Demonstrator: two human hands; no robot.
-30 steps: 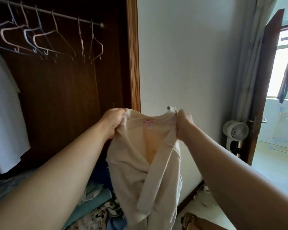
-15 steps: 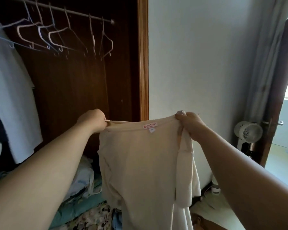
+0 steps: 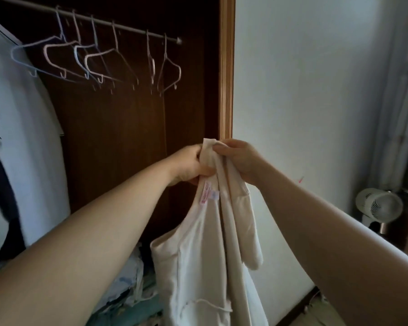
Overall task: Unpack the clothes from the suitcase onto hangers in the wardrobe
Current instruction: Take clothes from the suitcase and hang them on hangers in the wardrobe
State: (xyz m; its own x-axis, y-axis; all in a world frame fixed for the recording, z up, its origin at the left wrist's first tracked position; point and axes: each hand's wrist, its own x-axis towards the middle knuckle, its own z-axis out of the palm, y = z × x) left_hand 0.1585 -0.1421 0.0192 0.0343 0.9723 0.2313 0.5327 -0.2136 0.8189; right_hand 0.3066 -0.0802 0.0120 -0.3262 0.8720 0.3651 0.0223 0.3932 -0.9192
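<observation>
A cream top [image 3: 198, 262] with a pink neck label hangs folded lengthwise in front of the open wardrobe. My left hand [image 3: 191, 164] grips its gathered shoulders from the left. My right hand [image 3: 238, 158] pinches the same bunch from the right, so the two hands touch. Several empty wire hangers [image 3: 99, 60] hang on the metal rail [image 3: 127, 25] up in the wardrobe, above and left of my hands. The suitcase is out of view.
A white shirt [image 3: 21, 142] hangs at the wardrobe's left, with a dark garment below it. Folded bedding [image 3: 127, 290] lies on the wardrobe floor. The wooden wardrobe frame [image 3: 226, 74] stands just behind my hands. A small white fan [image 3: 378, 204] sits by the door at right.
My hands have come together, folding the spread top in half so its shoulders meet. The view has shifted left and closer to the wardrobe.
</observation>
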